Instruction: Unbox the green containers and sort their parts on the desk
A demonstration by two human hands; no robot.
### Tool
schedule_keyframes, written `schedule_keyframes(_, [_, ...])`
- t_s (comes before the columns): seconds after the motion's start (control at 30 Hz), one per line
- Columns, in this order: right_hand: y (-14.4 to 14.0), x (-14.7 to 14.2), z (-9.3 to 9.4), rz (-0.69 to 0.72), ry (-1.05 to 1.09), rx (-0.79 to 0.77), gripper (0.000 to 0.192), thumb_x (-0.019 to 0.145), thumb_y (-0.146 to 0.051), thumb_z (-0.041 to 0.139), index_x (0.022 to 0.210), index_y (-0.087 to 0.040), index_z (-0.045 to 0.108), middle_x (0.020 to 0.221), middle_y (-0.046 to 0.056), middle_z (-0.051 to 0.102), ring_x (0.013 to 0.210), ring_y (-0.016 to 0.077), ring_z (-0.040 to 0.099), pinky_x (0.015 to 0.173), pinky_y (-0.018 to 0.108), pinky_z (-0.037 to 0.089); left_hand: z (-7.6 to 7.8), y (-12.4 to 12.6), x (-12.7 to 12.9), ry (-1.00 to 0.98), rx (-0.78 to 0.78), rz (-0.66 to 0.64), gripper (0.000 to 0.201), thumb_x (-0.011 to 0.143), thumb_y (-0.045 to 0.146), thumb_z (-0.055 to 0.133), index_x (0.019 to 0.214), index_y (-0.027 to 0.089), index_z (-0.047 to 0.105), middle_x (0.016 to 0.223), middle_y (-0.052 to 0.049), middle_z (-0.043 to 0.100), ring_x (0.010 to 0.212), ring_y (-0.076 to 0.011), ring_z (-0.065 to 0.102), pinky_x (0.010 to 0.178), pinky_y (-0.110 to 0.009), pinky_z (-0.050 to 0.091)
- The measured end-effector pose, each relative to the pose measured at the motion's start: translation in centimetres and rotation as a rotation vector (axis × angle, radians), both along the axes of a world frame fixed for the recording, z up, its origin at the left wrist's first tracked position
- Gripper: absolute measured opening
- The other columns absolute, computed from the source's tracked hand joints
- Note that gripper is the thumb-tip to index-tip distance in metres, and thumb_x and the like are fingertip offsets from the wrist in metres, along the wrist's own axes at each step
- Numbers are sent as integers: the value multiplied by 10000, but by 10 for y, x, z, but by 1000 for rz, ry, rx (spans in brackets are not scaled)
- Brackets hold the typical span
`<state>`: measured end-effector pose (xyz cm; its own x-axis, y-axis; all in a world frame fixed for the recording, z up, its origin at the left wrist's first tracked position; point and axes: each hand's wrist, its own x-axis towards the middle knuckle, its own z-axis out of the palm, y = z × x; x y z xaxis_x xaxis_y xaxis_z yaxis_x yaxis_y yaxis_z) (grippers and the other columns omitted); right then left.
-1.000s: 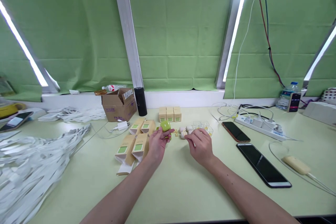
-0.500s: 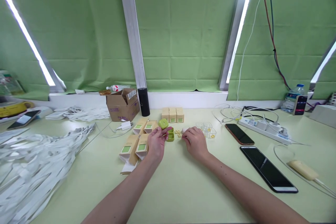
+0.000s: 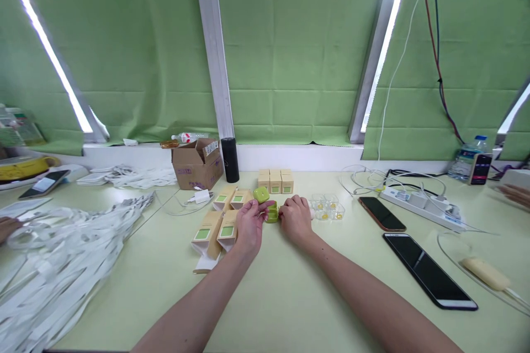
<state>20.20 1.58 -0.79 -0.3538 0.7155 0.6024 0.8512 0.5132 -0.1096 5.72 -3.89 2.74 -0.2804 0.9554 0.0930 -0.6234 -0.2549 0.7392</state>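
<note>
My left hand (image 3: 249, 226) is closed on a small green square lid (image 3: 261, 194), held tilted above the table. Beside its fingertips sits a small green case base (image 3: 272, 213) with compartments. Just right of that base, my right hand (image 3: 295, 219) is down with fingers bent together; what they pinch is hidden. A white rounded piece (image 3: 312, 214) peeks out by its knuckles. Further right stand clear small cups (image 3: 327, 207) with yellow bits inside. Kraft boxes with green labels (image 3: 207, 231) stand left of my left hand.
Several small kraft boxes (image 3: 275, 181) stand behind my hands. White straps (image 3: 78, 253) cover the left, where another person's hand (image 3: 8, 227) reaches in. A carton (image 3: 197, 165) and a black cylinder (image 3: 229, 160) stand at the back. Phones (image 3: 428, 270) and a power strip (image 3: 422, 207) lie right.
My right hand has moved left, close to the green case base, now covering the small yellow pieces. My left hand still holds the lid. Another person's hand has appeared at the left edge.
</note>
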Motion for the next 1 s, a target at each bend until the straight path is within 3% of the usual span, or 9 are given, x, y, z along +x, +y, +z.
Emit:
schedule_keyframes(0.27, [-12, 12, -3, 11, -33, 3, 126, 859, -100, 656, 832, -195, 735, 895, 102, 691, 968, 266, 498, 839, 398, 301, 1, -1, 1, 24, -2, -2, 266, 772, 295, 810, 804, 161, 583, 854, -156, 795, 642, -165, 647, 622, -284, 424])
schedule_keyframes(0.47, [-42, 41, -8, 201, -21, 9, 155, 824, -49, 629, 788, -192, 674, 820, 63, 666, 876, 228, 523, 795, 370, 311, 11, -1, -2, 178, 11, 60, 318, 754, 383, 819, 789, 180, 577, 795, -105, 776, 643, -159, 628, 615, -272, 415])
schedule_keyframes(0.57, [-53, 47, -5, 247, 22, -12, 150, 822, -50, 629, 792, -191, 668, 805, 55, 666, 850, 218, 534, 798, 357, 324, 19, -3, -6, 486, 61, 163, 285, 819, 438, 756, 806, 180, 637, 736, -61, 742, 655, -168, 617, 647, -290, 443])
schedule_keyframes(0.67, [-55, 47, -3, 240, 48, -27, 150, 803, -39, 635, 789, -186, 665, 797, 49, 670, 837, 209, 546, 807, 353, 333, 28, -7, -12, 940, 152, 338, 223, 889, 398, 682, 838, 185, 720, 743, -52, 727, 726, -205, 630, 732, -343, 479])
schedule_keyframes(0.8, [-51, 44, -4, 238, 50, -26, 148, 802, -43, 646, 775, -187, 662, 789, 47, 675, 832, 208, 552, 810, 350, 337, 41, -12, -23, 1497, 328, 592, 204, 940, 275, 610, 892, 204, 795, 864, -92, 764, 950, -276, 578, 863, -407, 458])
schedule_keyframes(0.9, [-49, 44, -7, 241, 63, -29, 149, 810, -46, 650, 774, -190, 662, 798, 46, 683, 834, 206, 555, 813, 347, 341, 53, -15, -30, 1884, 316, 624, 279, 946, 187, 563, 826, 224, 812, 849, -110, 763, 1017, -318, 513, 895, -466, 397])
schedule_keyframes(1.0, [-49, 45, -8, 238, 67, -38, 147, 810, -48, 655, 781, -192, 666, 805, 44, 686, 842, 207, 560, 815, 348, 341, 64, -17, -33, 2144, 211, 563, 312, 902, 121, 563, 720, 219, 796, 836, -136, 759, 1032, -338, 502, 883, -492, 342])
